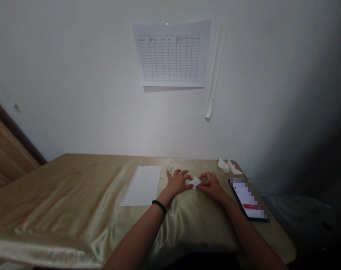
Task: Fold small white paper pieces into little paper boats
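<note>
A small piece of folded white paper (196,182) is held between my two hands, low over the satin cloth. My left hand (178,182), with a black band at the wrist, pinches its left edge between thumb and index finger while the other fingers spread outward. From the other side, my right hand (211,185) grips the paper with thumb and fingertips, the rest of its fingers curled. Part of the paper is hidden behind the fingers. To the left of my left hand lies a blank white sheet (143,185) with a perforated left edge.
Two folded paper boats (228,166) rest at the table's back right corner. A phone (249,198) with a lit, partly pixelated screen lies right of my right hand. Gold satin cloth (83,195) covers the table in wrinkles. A printed table sheet (173,56) hangs on the wall behind.
</note>
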`<state>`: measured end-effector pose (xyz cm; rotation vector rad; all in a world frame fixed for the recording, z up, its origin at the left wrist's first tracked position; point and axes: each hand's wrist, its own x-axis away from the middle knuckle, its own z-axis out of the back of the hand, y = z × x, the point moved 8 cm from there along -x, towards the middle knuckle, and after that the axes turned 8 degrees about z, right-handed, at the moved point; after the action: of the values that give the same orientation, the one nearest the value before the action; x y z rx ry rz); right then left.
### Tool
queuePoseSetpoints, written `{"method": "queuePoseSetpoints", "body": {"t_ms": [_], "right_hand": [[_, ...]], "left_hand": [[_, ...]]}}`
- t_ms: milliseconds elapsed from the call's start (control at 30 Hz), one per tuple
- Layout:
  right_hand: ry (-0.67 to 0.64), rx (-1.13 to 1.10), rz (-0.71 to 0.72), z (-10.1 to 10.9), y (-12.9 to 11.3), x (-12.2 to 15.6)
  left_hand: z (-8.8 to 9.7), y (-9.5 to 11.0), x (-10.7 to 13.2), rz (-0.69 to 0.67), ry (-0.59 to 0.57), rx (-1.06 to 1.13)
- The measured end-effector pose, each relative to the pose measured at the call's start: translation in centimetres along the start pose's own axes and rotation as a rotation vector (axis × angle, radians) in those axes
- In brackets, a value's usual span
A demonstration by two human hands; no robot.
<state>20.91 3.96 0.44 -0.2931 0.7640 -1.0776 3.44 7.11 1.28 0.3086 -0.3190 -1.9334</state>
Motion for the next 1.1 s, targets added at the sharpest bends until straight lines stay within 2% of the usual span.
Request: {"method": "queuePoseSetpoints", "body": {"t_ms": [233,500,667,1100], "right_hand": [[-0.039,0.041,0.021,-0.2,-0.2,0.0],[0.003,0.138,0.012,-0.1,-0.7,-0.4],[0.042,0.138,-0.029,-0.1,-0.2,-0.4],[0.074,0.148,-0.006,-0.1,0.5,-0.7]], "left_hand": [[-0.1,0.0,-0.1,-0.003,-0.006,-0.003],[-0.1,0.1,-0.1,-0.008,-0.019,-0.02],[0.0,0.2,0.0,0.015,-0.036,-0.022],[0.0,0.1,-0.1,0.017,-0.022,0.015]]}}
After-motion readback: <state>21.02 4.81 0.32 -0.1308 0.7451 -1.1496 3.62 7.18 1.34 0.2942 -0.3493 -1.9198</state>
